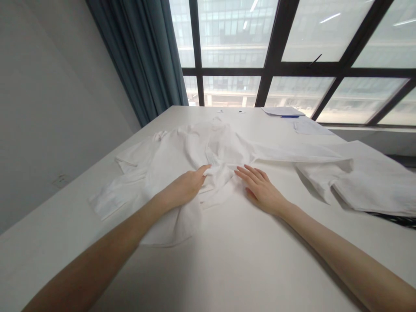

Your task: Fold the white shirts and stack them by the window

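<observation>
A white long-sleeved shirt (182,151) lies spread and wrinkled on a white table (227,264). One sleeve is bunched at the left; the other stretches out to the right. My left hand (188,186) is closed on the fabric near the middle of the shirt, thumb on top and the other fingers mostly hidden. Flat on the cloth's right side rests my right hand (260,188), its fingers stretched out and slightly apart. Between the two hands the fabric is gathered in folds.
Another white cloth (380,182) lies at the right edge, with something black beneath it. Papers (282,111) and a blue pen (290,116) are at the far end. A blue curtain (143,52) and a dark-framed window stand behind; a wall borders the left.
</observation>
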Tool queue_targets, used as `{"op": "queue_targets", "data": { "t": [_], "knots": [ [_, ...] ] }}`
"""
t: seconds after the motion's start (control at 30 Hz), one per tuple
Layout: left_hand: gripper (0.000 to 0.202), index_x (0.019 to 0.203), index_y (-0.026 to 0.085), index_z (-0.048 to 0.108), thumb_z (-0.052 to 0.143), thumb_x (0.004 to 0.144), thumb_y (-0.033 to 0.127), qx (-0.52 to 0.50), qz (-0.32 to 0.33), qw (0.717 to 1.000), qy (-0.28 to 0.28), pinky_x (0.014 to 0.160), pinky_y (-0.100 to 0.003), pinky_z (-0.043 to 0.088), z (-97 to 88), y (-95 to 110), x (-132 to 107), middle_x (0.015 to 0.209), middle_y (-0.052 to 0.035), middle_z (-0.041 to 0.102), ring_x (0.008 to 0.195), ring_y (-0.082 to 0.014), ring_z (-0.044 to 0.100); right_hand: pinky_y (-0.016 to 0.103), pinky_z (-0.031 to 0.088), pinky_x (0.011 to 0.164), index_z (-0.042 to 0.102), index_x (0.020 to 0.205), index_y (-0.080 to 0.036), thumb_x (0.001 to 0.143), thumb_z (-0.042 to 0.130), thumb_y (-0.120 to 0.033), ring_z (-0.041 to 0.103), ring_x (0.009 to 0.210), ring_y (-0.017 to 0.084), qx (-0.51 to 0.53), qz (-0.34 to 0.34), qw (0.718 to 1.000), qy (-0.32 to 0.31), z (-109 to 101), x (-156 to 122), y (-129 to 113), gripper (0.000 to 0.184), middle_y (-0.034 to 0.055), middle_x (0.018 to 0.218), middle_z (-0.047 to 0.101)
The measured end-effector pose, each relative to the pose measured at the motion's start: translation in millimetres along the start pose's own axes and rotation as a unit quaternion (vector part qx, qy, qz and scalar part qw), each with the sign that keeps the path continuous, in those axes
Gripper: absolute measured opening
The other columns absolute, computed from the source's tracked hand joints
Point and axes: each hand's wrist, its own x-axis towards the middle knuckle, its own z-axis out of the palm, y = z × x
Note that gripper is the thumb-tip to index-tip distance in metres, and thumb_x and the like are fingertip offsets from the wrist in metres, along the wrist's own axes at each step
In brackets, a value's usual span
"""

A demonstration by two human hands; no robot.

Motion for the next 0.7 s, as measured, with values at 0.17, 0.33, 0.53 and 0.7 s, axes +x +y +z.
{"op": "queue_targets", "data": {
  "t": [0.17,0.33,0.53,0.7],
  "knots": [
    [0.049,0.135,0.016,0.052,0.034,0.095,0.036,-0.171,0.064,0.978,0.105,0.105,-0.035,0.039,-0.4,-2.1,7.9,0.132,-0.0103,0.062,0.123,-0.0243,0.056,0.049,0.026,0.113,0.041,0.145,-0.02,0.091,0.041,-0.01,0.034,0.14,0.027,0.002,-0.004,1.0,-0.006,3.1,1.6,-0.4,0.055,0.0106,0.139,0.055],
    [0.051,0.134,0.014,0.053,0.037,0.094,0.041,-0.157,0.042,0.98,0.115,0.101,-0.038,0.042,-4.6,-18.8,17.0,0.121,-0.0101,0.066,0.111,-0.0254,0.061,0.048,0.03,0.108,0.065,0.11,-0.023,0.091,0.046,-0.013,0.052,0.12,0.025,0.049,-0.024,0.998,0.011,-1.2,0.5,7.2,0.029,0.0092,0.11,0.066],
    [0.048,0.128,0.017,0.059,0.041,0.092,0.041,-0.086,-0.003,0.977,0.195,0.091,-0.034,0.046,-8.4,-48.0,28.4,0.104,-0.0075,0.071,0.102,-0.0258,0.063,0.04,0.045,0.085,0.065,0.087,-0.023,0.086,0.055,-0.028,0.063,0.089,0.024,0.189,0.159,0.942,0.226,-9.5,-3.7,39.9,0.012,0.006,0.089,0.069],
    [0.045,0.131,0.019,0.056,0.05,0.089,0.035,-0.031,0.012,0.986,0.162,0.086,-0.034,0.048,-1.8,-59.0,33.4,0.092,-0.0045,0.065,0.089,-0.0223,0.064,0.04,0.047,0.082,0.067,0.081,-0.02,0.077,0.062,-0.039,0.063,0.082,0.023,0.259,0.298,0.875,0.279,-2.7,-10.0,64.3,0.02,0.0036,0.083,0.071]
  ]
}}
